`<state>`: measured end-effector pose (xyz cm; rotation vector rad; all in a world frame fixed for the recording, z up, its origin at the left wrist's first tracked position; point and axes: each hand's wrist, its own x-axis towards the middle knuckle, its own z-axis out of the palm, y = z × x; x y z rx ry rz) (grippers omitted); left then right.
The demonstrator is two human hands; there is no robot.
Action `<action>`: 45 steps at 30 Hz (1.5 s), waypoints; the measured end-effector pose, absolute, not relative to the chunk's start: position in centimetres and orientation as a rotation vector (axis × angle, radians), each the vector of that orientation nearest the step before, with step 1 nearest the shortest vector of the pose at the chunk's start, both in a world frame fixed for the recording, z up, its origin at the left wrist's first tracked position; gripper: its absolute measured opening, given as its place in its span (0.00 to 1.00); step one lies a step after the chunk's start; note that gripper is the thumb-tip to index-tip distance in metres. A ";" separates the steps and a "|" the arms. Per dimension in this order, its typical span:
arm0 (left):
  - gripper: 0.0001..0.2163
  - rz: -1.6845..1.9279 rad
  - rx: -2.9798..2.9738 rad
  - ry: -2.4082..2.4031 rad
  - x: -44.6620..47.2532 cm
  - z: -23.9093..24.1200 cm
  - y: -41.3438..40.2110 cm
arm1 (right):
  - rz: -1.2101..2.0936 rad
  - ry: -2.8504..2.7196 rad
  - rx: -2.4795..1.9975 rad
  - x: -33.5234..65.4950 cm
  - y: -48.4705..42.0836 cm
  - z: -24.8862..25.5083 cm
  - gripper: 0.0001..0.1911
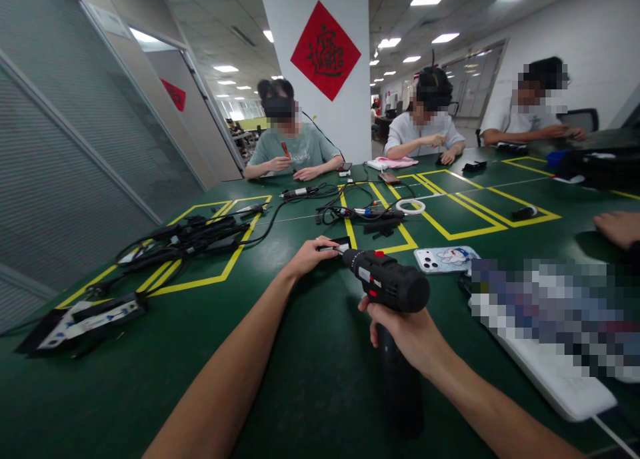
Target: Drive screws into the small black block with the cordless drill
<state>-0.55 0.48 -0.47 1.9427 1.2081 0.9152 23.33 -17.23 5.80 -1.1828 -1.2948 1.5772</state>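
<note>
My right hand (405, 332) is wrapped round the grip of a black cordless drill (390, 282) with red markings, held level above the green table (310, 379). The drill's tip points left at a small black part (336, 244) lying on the table. My left hand (311, 253) reaches forward and pinches that part, fingers closed on it right at the drill's tip.
A phone in a pale case (445, 259) lies right of the drill, beside a white slab (555, 379). Black cables and tools (185, 242) sprawl at left, more wires (360, 209) in the middle. Three people sit along the far side; another person's hand (617, 227) rests at right.
</note>
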 end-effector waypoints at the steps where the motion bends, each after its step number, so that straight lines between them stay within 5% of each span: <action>1: 0.17 0.915 1.940 1.210 -0.5 -0.4 0.5 | 1.578 -1.296 -1.182 23.4 -17.2 5.8 0.09; 45: 0.16 0.884 1.992 1.198 -0.3 0.1 0.0 | 1.522 -1.356 -1.200 23.6 -17.3 5.7 0.09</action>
